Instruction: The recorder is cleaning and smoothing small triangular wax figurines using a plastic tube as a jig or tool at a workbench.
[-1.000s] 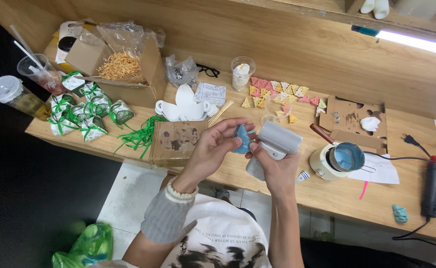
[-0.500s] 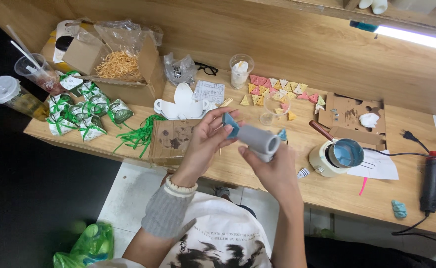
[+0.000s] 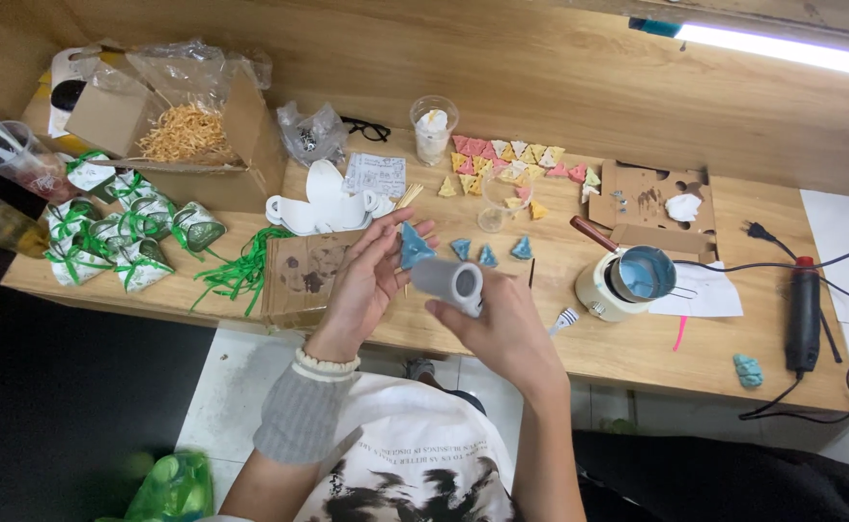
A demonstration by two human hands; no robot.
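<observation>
My left hand [image 3: 361,280] holds a small blue triangular piece [image 3: 413,246] between thumb and fingertips, above the table's front edge. My right hand [image 3: 502,329] grips a grey tube-shaped mould [image 3: 448,282], its open end turned toward the camera, just right of the blue piece. Three more blue triangles [image 3: 490,252] lie on the wooden table [image 3: 579,348] behind my hands. A flat cardboard sheet [image 3: 299,275] lies under my left hand.
A cream melting pot [image 3: 627,278] with blue liquid stands right of my hands. Pink and yellow triangles [image 3: 506,159], a white tray [image 3: 323,205], green-ribboned packets [image 3: 120,232], an open carton with straw [image 3: 183,130], a heat gun [image 3: 804,314] and cables lie around.
The blue piece has come out of the grey mould; my left hand now holds it apart while my right hand has tilted the mould's open end upward and drawn it nearer.
</observation>
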